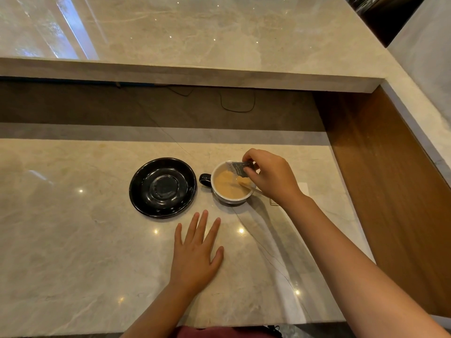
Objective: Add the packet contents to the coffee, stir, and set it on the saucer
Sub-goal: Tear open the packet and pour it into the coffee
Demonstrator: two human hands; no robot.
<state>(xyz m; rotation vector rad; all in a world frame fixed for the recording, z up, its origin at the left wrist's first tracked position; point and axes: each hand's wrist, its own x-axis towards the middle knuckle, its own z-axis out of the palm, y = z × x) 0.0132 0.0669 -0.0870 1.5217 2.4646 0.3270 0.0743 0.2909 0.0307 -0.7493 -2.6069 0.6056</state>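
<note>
A white-lined cup (220,194) with a dark handle on its left stands on the marble counter, filled with light brown coffee (227,185). My right hand (271,178) pinches a small dark packet (238,167) tilted over the cup's far right rim. A pale stick or spoon (245,184) leans in the coffee under the hand. The empty black saucer (141,189) sits just left of the cup, apart from it. My left hand (196,250) lies flat on the counter in front of both, fingers spread, holding nothing.
The beige marble counter (73,240) stretches left and toward me. A raised marble ledge (195,74) runs behind, with a dark cable (238,109) hanging beneath it. A wooden side panel (380,179) closes the right. A small pale item (303,187) lies behind my right wrist.
</note>
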